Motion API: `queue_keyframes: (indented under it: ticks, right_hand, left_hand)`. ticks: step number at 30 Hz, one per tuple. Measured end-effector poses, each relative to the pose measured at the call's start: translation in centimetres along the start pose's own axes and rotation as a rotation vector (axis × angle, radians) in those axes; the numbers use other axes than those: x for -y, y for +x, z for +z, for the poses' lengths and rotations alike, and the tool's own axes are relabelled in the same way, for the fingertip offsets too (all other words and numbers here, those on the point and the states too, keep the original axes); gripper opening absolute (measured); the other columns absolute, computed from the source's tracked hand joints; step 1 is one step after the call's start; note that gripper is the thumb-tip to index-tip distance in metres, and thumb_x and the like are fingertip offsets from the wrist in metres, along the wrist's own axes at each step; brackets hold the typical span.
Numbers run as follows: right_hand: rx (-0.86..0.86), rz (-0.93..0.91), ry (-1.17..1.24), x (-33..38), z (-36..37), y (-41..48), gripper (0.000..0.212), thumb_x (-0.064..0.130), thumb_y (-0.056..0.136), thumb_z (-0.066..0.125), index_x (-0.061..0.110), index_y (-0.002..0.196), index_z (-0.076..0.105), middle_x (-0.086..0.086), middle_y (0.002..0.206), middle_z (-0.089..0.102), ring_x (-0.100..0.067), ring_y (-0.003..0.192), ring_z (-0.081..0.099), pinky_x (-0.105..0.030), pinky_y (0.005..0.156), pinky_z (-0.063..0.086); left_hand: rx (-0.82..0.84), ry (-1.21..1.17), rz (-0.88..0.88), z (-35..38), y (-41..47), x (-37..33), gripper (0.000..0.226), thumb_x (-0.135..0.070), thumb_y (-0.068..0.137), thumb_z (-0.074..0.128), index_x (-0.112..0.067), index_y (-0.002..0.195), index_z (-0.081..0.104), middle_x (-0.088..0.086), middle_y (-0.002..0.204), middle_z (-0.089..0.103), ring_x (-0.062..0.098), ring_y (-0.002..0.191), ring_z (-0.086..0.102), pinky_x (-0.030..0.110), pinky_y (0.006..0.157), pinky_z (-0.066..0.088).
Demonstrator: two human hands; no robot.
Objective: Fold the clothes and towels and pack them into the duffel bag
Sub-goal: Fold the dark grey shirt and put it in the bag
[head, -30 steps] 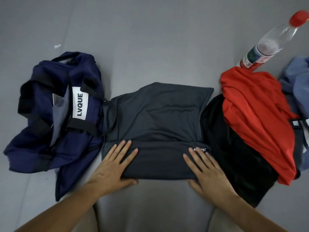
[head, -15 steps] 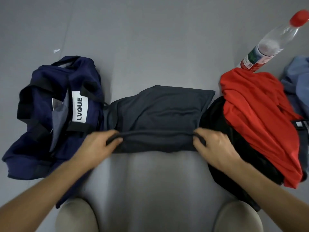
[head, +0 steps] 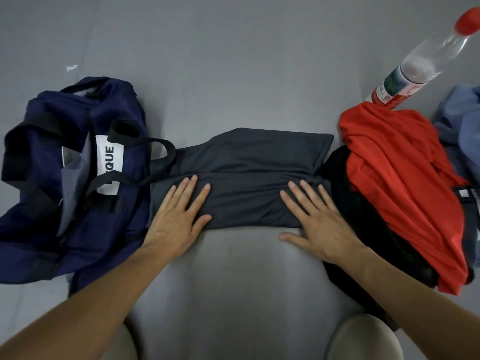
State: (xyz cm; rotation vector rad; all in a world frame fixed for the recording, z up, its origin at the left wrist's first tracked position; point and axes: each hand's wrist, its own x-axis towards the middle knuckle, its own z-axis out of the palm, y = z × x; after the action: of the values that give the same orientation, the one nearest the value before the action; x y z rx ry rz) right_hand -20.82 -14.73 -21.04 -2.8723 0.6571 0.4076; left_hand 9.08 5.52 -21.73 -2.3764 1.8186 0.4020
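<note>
A dark grey garment [head: 249, 175] lies folded into a wide band on the grey surface in the middle. My left hand [head: 179, 214] presses flat on its left end, fingers straight. My right hand [head: 315, 219] presses flat on its right end, thumb on the bare surface. The navy duffel bag [head: 65, 183] with a white label sits slumped at the left, its black strap touching the garment's left edge. A red garment [head: 405, 183] lies heaped on a black one [head: 363, 229] at the right.
A clear plastic bottle [head: 420, 66] with a red cap stands behind the red garment. A blue cloth [head: 462, 120] lies at the far right edge. My knees [head: 363, 339] show at the bottom. A small white scrap [head: 72, 68] lies at the far left.
Both hands gripped the garment's near edge, folded it away from me, and now lie flat on the narrower folded band.
</note>
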Motion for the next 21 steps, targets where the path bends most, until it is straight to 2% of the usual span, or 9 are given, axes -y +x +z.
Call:
queue_keyframes:
  ticks: [4,6,8,11,14,16,18,19,21]
  right_hand:
    - [-0.044,0.047,0.051,-0.6,0.3,-1.3,0.087,0.075,0.093,0.032,0.023,0.161,0.012,-0.005,0.168,0.006,-0.022,0.155,0.001,-0.048,0.124,0.009]
    - [-0.12,0.04,0.096,-0.8,0.6,-1.8,0.081,0.068,0.095,0.038,0.023,0.159,0.019,-0.006,0.167,0.015,-0.022,0.155,0.009,-0.047,0.124,0.014]
    - [-0.174,0.02,0.123,-1.5,0.6,-1.8,0.075,0.054,0.095,0.054,0.023,0.158,0.025,-0.006,0.164,0.026,-0.022,0.153,0.019,-0.045,0.122,0.02]
    - [-0.209,0.018,0.113,-1.9,0.4,-1.2,0.084,0.031,0.08,0.077,0.019,0.154,0.038,-0.006,0.158,0.038,-0.023,0.146,0.033,-0.042,0.12,0.024]
    - [-0.278,0.046,0.11,-1.4,-0.1,-0.9,0.074,0.023,0.074,0.083,0.016,0.143,0.055,-0.006,0.147,0.053,-0.026,0.136,0.047,-0.043,0.113,0.038]
    - [-0.337,0.076,0.209,-0.9,-1.0,-0.8,0.055,0.02,0.075,0.081,0.016,0.129,0.068,-0.002,0.134,0.064,-0.025,0.126,0.057,-0.04,0.105,0.045]
    - [-0.328,0.1,0.314,-0.3,-2.3,-1.5,0.036,0.029,0.081,0.063,0.02,0.114,0.075,0.003,0.117,0.072,-0.021,0.113,0.065,-0.034,0.097,0.048]
    - [-0.271,0.11,0.364,0.0,-3.1,-1.8,0.036,0.034,0.08,0.054,0.024,0.108,0.076,0.005,0.106,0.075,-0.019,0.102,0.068,-0.032,0.091,0.051]
    - [-0.087,0.169,0.468,0.2,-5.0,-2.5,0.027,0.037,0.082,0.051,0.033,0.098,0.072,0.01,0.086,0.071,-0.012,0.082,0.067,-0.028,0.077,0.052]
  left_hand:
    - [0.03,-0.016,0.064,-0.1,-1.4,1.3,0.084,-0.073,0.096,0.024,-0.026,0.161,0.001,0.007,0.169,-0.006,0.021,0.155,-0.006,0.044,0.125,0.002]
    - [0.015,-0.023,0.103,-0.1,-1.7,1.8,0.087,-0.075,0.094,0.028,-0.027,0.161,0.002,0.005,0.169,-0.006,0.02,0.155,-0.007,0.043,0.125,0.003]
    - [0.02,-0.02,0.132,-0.6,-1.6,2.9,0.084,-0.071,0.095,0.031,-0.028,0.161,0.003,0.003,0.169,-0.005,0.019,0.156,-0.004,0.042,0.125,0.005]
    - [0.023,0.006,0.145,-1.3,-1.4,4.8,0.08,-0.051,0.095,0.051,-0.027,0.161,0.013,0.003,0.169,0.007,0.022,0.156,0.007,0.043,0.125,0.014]
    - [-0.046,-0.062,0.088,-1.9,-1.5,5.6,0.076,-0.023,0.085,0.075,-0.021,0.153,0.041,0.004,0.163,0.029,0.024,0.15,0.028,0.041,0.118,0.033]
    - [-0.094,-0.127,0.103,-2.5,-2.1,5.3,0.058,-0.026,0.088,0.068,-0.022,0.144,0.054,0.0,0.157,0.041,0.021,0.145,0.039,0.039,0.113,0.041]
    - [-0.092,-0.214,0.09,-3.4,-3.2,5.0,0.048,-0.038,0.089,0.051,-0.026,0.134,0.063,-0.008,0.149,0.051,0.014,0.138,0.047,0.033,0.109,0.045]
    - [-0.063,-0.265,0.07,-4.3,-3.8,4.8,0.047,-0.043,0.088,0.046,-0.03,0.128,0.066,-0.013,0.14,0.058,0.009,0.131,0.053,0.029,0.106,0.046]
    - [0.036,-0.339,0.003,-6.2,-4.6,4.9,0.031,-0.049,0.09,0.049,-0.038,0.112,0.068,-0.019,0.109,0.07,0.003,0.102,0.065,0.028,0.088,0.053]
